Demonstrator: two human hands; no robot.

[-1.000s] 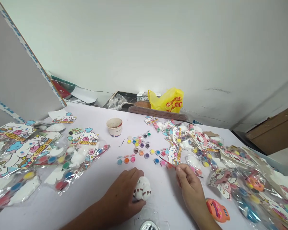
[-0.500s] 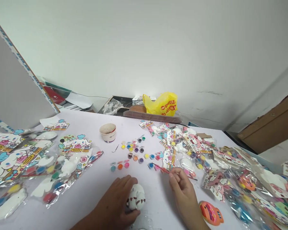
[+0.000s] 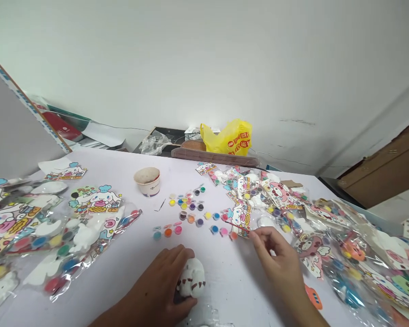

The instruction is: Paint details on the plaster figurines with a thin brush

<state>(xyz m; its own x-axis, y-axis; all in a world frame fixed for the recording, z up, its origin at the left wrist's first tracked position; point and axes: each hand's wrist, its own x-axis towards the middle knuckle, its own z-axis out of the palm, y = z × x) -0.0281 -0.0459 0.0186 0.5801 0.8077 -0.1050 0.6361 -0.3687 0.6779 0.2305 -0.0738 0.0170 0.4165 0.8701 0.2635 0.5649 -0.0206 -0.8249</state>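
Observation:
My left hand (image 3: 160, 284) is closed around the side of a small white plaster figurine (image 3: 192, 277) with a row of dark reddish-brown marks. The figurine rests low in front of me at the table's near side. My right hand (image 3: 274, 252) is pinched on a thin paintbrush (image 3: 239, 225), which points left across a printed cartoon card and is hard to see against it. Left of the brush are small open paint pots, among them a blue one (image 3: 214, 230), a pink one (image 3: 224, 232) and an orange one (image 3: 233, 235).
A paper cup (image 3: 147, 182) stands behind the paint pots, near a thin dark-tipped stick (image 3: 161, 205). Bagged plaster kits (image 3: 85, 234) cover the left, and more kits (image 3: 327, 254) fill the right. An orange painted piece (image 3: 313, 296) lies beside my right forearm. A yellow bag (image 3: 226, 138) sits behind the table.
My right hand has moved right and slightly up with the paintbrush, partly covering the orange painted piece. My left hand still holds the figurine. The view has shifted a little.

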